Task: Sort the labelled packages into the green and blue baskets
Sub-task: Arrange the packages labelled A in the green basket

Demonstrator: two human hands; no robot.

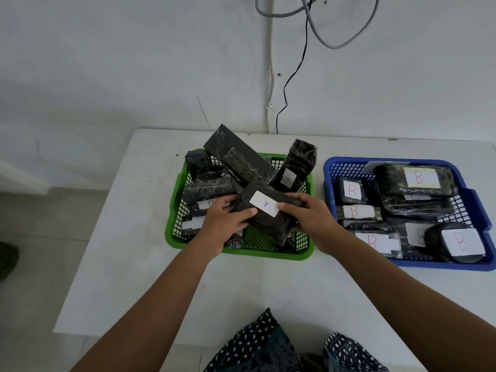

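A black wrapped package with a white label marked A lies over the green basket. My left hand grips its left end and my right hand grips its right end. Several other black packages are piled in the green basket, among them a long flat one and an upright one leaning on the back rim. The blue basket to the right holds several black packages labelled B.
Both baskets stand on a white table pushed against a white wall. Cables hang down the wall behind the table. The table's left edge drops to a tiled floor, where something green lies.
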